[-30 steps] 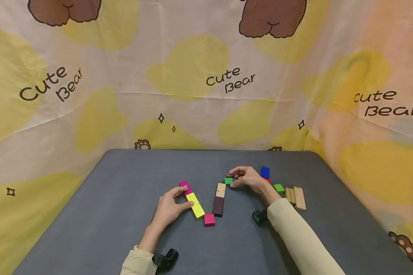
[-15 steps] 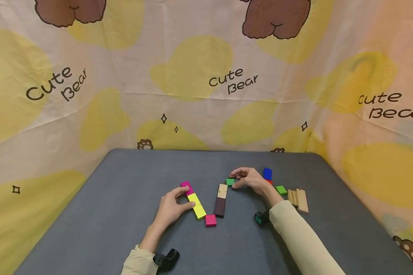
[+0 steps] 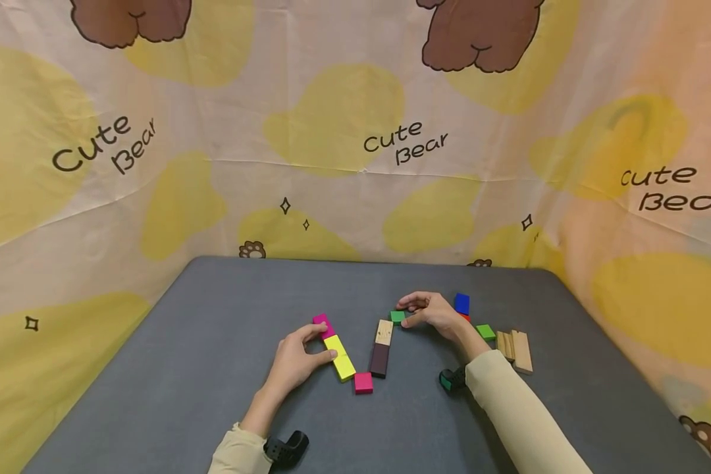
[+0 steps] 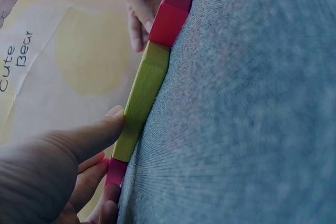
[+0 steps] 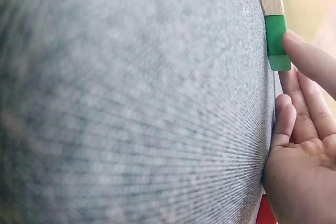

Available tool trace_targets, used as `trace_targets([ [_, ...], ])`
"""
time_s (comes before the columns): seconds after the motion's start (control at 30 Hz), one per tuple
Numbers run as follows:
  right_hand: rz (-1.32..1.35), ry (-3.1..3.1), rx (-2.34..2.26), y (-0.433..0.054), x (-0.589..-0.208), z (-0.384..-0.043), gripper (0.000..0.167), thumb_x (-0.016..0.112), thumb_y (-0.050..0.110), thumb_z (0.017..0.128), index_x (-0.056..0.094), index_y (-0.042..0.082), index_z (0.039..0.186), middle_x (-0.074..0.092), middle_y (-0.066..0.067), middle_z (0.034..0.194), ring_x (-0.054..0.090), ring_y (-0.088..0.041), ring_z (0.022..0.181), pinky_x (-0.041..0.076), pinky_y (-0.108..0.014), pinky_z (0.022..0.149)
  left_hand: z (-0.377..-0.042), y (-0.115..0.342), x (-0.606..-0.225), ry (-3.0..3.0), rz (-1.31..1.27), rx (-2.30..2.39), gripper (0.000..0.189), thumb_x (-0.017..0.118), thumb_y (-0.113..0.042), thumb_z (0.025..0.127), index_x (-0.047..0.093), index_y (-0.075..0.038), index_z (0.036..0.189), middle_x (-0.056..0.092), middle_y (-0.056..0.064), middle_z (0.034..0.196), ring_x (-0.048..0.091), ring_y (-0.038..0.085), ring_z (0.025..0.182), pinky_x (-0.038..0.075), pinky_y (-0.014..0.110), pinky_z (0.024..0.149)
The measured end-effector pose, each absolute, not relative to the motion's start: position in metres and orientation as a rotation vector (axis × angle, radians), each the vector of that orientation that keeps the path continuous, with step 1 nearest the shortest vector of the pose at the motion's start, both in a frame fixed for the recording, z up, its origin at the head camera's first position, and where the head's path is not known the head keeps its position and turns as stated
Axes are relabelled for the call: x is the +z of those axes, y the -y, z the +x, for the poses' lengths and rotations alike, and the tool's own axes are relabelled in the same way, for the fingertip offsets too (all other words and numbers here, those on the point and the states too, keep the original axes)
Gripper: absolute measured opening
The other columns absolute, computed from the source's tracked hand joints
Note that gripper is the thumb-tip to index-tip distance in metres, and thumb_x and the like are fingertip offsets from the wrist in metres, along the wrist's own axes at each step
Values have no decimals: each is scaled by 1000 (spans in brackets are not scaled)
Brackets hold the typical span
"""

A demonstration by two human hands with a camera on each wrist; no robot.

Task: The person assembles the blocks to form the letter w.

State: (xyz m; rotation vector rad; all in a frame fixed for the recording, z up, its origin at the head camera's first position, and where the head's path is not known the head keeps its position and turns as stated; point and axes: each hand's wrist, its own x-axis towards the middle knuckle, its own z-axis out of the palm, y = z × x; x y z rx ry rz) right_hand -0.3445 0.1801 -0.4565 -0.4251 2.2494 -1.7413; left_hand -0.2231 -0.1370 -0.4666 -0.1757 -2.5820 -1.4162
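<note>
My left hand (image 3: 293, 359) rests its thumb against the long yellow block (image 3: 340, 359) and curls its fingers about the magenta block (image 3: 324, 326) at that row's far end. A short red-pink block (image 3: 363, 383) meets the yellow block's near end. Beside it a dark brown block (image 3: 380, 361) and a pale wooden block (image 3: 383, 332) form a second slanting line. At the top of this line sits a small green block (image 5: 276, 38), pinched by my right hand (image 3: 435, 316), thumb on its near side and fingers behind. The right wrist view shows it touching the wooden block.
Right of my right hand lie a blue block (image 3: 462, 303), a red block (image 5: 266, 211) partly hidden by the wrist, a light green block (image 3: 485, 332) and several plain wooden pieces (image 3: 522, 351). The grey table (image 3: 243, 289) ends at a patterned cloth (image 3: 332, 217).
The head view has shifted slightly, so everything appears a little farther right and lower. Both hands and the blocks keep their places relative to one another.
</note>
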Motion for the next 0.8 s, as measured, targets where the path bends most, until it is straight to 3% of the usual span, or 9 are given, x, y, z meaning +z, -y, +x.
trace_targets([
  [0.3, -453, -2239, -1702, -177, -453, -344, 48, 81, 1, 78, 63, -6, 122, 63, -20, 123, 53, -33, 114, 46, -30, 91, -223, 139, -468, 2583, -171, -1425, 55, 86, -20, 77, 66, -8, 127, 65, 11, 125, 56, 28, 121, 39, 53, 102],
  [0.57, -466, -2248, -1691, -185, -440, -338, 51, 78, 3, 82, 58, -7, 128, 57, -22, 131, 49, -37, 123, 37, -48, 105, -223, 141, -468, 2577, -172, -1439, 54, 86, -19, 77, 66, -8, 126, 65, 11, 124, 56, 28, 121, 40, 53, 101],
  [0.8, -452, -2461, -1577, -211, -418, -340, 49, 77, 7, 84, 59, -3, 128, 57, -21, 131, 50, -37, 123, 40, -52, 101, -224, 140, -466, 2576, -192, -1433, 54, 86, -20, 78, 66, -8, 127, 65, 11, 125, 56, 28, 121, 40, 53, 101],
])
